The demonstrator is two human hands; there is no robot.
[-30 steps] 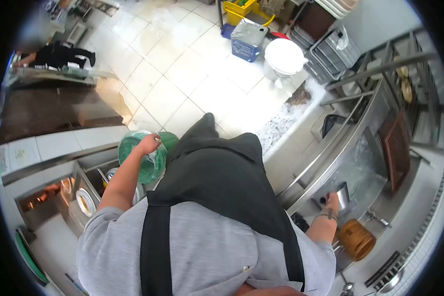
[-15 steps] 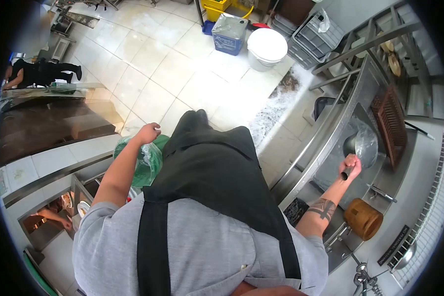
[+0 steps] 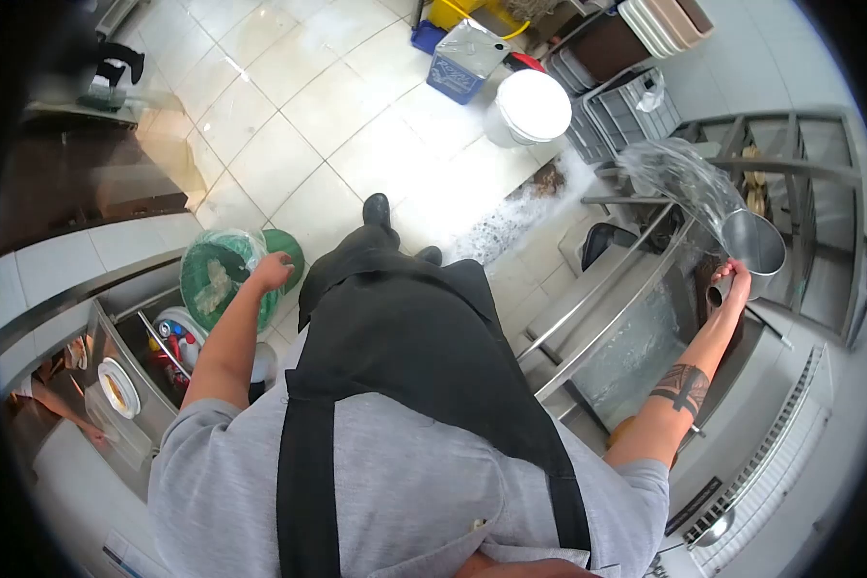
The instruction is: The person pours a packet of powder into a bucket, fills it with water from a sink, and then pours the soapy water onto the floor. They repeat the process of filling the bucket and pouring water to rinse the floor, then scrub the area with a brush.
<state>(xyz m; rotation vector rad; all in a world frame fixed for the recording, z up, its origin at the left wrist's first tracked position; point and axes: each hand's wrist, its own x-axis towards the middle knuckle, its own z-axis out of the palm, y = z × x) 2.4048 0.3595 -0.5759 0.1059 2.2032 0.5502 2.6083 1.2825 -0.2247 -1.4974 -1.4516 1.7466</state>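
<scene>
My right hand [image 3: 734,279] is closed around the tubular handle of a metal dipper [image 3: 756,249]. The dipper is tilted over the far end of the sink, its mouth facing away from me. A sheet of clear water [image 3: 679,178] streams from it toward the floor. Below my right arm lies the sink basin [image 3: 636,352] with water in it. Out to the left, my left hand [image 3: 275,272] hovers above a green bin [image 3: 197,289] lined with clear plastic. Its fingers are loosely curled and apart, and I see nothing in them.
Foamy water [image 3: 496,226] spreads over the tiled floor. Beyond it stand a white lidded bucket [image 3: 533,106], a square tin [image 3: 464,63] and grey crates [image 3: 626,111]. A metal rack [image 3: 790,173] is at right. Another person's forearm [image 3: 63,409] reaches through an opening at left.
My right hand has lifted the dipper out of the sink and swung it forward, throwing water out. My left hand has shifted slightly left and down in view as my body turned.
</scene>
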